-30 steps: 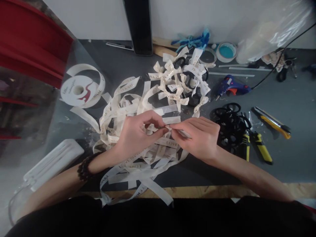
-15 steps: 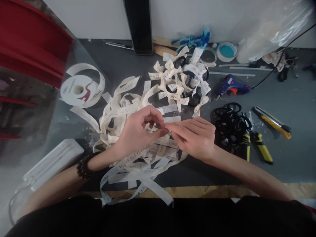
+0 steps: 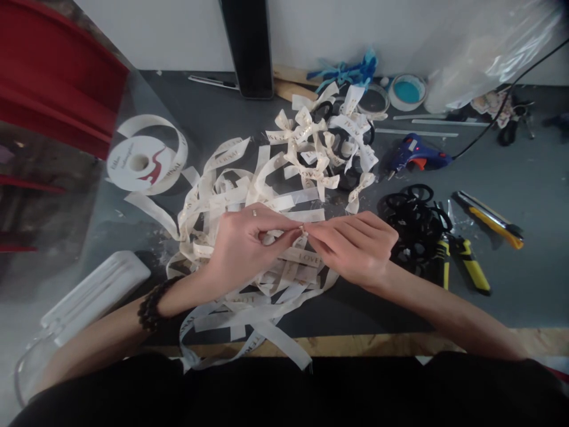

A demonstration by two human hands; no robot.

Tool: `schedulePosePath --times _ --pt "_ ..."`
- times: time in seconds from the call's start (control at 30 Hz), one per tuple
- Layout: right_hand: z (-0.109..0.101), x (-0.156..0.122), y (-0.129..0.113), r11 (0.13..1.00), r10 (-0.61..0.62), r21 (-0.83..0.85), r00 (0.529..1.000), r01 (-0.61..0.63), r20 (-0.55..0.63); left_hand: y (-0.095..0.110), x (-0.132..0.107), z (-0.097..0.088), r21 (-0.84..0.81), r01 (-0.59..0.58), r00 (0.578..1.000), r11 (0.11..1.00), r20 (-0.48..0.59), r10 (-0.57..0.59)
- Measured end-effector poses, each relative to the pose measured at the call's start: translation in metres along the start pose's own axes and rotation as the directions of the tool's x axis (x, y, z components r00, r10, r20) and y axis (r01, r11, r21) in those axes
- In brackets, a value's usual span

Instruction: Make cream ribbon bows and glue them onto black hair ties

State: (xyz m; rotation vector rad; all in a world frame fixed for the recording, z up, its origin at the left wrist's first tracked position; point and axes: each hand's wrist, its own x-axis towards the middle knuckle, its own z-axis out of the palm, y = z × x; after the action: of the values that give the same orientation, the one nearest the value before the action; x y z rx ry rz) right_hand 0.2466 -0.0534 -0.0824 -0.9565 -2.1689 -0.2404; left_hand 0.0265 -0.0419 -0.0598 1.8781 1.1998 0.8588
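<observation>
My left hand (image 3: 246, 246) and my right hand (image 3: 355, 244) meet over a heap of cream printed ribbon (image 3: 240, 196). Thumb and forefinger of each are pinched together, fingertips nearly touching. Between them shows a small pale bit of ribbon (image 3: 303, 230), mostly hidden by the fingers. Lettered strips lie below and around both hands, one reading "LOVE" (image 3: 309, 257). Beyond the hands sits a cluster of ribbon bows (image 3: 311, 148) on black hair ties. More black hair ties (image 3: 411, 216) are piled to the right of my right hand.
A ribbon spool (image 3: 127, 163) lies at left, above a white device (image 3: 95, 293). On the right are a blue glue gun (image 3: 418, 153), yellow-handled pliers (image 3: 471, 267) and a yellow cutter (image 3: 493, 222). A dark phone (image 3: 248, 50) leans at the back beside blue yarn (image 3: 351, 72).
My left hand's curled fingers have straightened and closed into a flatter pinch. My right hand has shifted slightly to the right, and a pale bit now shows between the fingertips.
</observation>
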Motion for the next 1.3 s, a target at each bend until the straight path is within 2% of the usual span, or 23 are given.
schedulePosePath --times 0.1,0.2,0.3,0.4,0.5,0.6,0.67,0.77,0.87,0.97,1.1,1.23,1.3 --pt "0.0 0.001 -0.002 0.999 -0.021 -0.04 1.0 0.021 -0.004 0.0 -0.001 0.0 0.069 -0.07 0.997 0.995 -0.037 0.073" --pt "0.001 0.002 -0.003 0.998 -0.027 -0.064 0.999 0.026 -0.016 0.001 0.001 -0.002 0.066 -0.047 0.998 0.997 -0.032 0.049" --pt "0.001 0.0 -0.003 0.998 -0.035 -0.049 0.999 0.033 -0.027 0.0 0.004 -0.006 -0.049 0.114 0.993 0.992 0.044 -0.112" --pt "0.001 -0.002 -0.002 0.997 -0.065 -0.045 0.997 0.064 -0.036 -0.003 0.006 -0.008 -0.17 0.304 0.947 0.937 0.159 -0.278" --pt "0.0 -0.002 -0.001 0.996 -0.077 -0.047 0.996 0.075 -0.037 -0.008 0.006 -0.007 -0.275 0.38 0.921 0.883 0.199 -0.334" --pt "0.0 0.0 0.0 0.997 -0.067 -0.041 0.996 0.064 -0.053 -0.009 0.006 -0.005 -0.388 0.363 0.931 0.847 0.195 -0.31" --pt "0.0 0.002 0.0 0.997 -0.064 -0.045 0.996 0.062 -0.059 -0.008 0.006 -0.003 -0.408 0.35 0.936 0.843 0.188 -0.298" --pt "0.0 0.003 0.001 0.993 -0.093 -0.072 0.995 0.09 -0.042 -0.006 0.005 -0.002 -0.347 0.319 0.947 0.882 0.152 -0.283" --pt "-0.002 0.001 0.001 0.975 -0.186 -0.129 0.982 0.181 -0.03 -0.006 0.005 -0.003 -0.271 0.277 0.96 0.922 0.122 -0.252" --pt "-0.001 -0.002 0.0 0.948 -0.265 -0.187 0.964 0.257 -0.022 -0.007 0.005 -0.004 -0.281 0.265 0.964 0.922 0.11 -0.244" --pt "0.001 -0.002 -0.002 0.951 -0.243 -0.203 0.97 0.234 -0.02 -0.01 0.006 -0.005 -0.365 0.308 0.951 0.879 0.139 -0.276" --pt "0.001 0.001 -0.002 0.947 -0.252 -0.211 0.967 0.242 -0.023 -0.014 0.005 -0.003 -0.447 0.292 0.956 0.846 0.113 -0.27" --pt "0.001 0.003 -0.002 0.959 -0.219 -0.192 0.975 0.21 -0.028 -0.015 0.005 -0.003 -0.484 0.275 0.96 0.83 0.092 -0.265"
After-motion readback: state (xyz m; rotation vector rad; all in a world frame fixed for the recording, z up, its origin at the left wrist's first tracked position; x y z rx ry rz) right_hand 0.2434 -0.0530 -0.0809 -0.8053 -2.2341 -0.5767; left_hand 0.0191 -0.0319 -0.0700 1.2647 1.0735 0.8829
